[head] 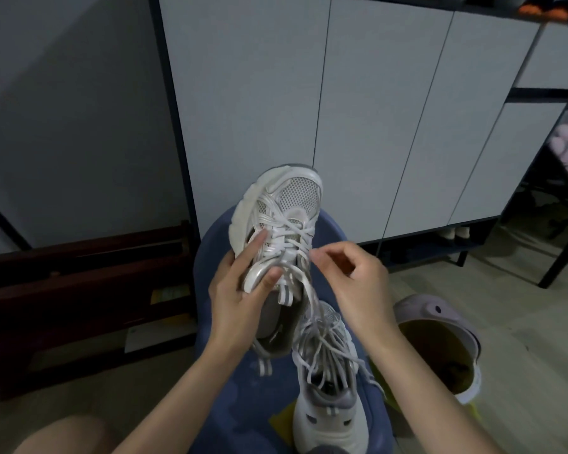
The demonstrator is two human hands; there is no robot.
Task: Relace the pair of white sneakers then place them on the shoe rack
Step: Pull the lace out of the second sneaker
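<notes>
Left hand [240, 290]: centre of frame, wrapped round the heel end of the raised sneaker [277, 237], thumb across the collar and forefinger laid along the side. Grip holds the shoe toe-up, so the lacing faces the wearer of the camera.

Right hand [351, 270]: just right of the raised sneaker, fingers curled with thumb and forefinger tips together at the upper eyelets. It appears to pinch the lace [305, 290], though the strand between the tips is too fine to see for certain. Judged step: tensioning or threading the top crossings.

Lace: crossed over most of the tongue; loose ends hang from the collar toward lower centre.

Second sneaker [328, 398]: lower centre-right, upright on the blue stool [217, 355], toe toward the hands. Its laces are slack and tangled, looking unfinished. Kept close, presumably as next in turn.

Shoe rack [440, 247]: a low open shelf under the white cabinet [374, 109], right of centre, holding other footwear in shadow. Whether this is the intended rack cannot be confirmed. Neither sneaker is on it.

Lilac clog [440, 335]: lower right, on the floor beside the stool.

Dark wooden frame [79, 290]: left, on the floor.
</notes>
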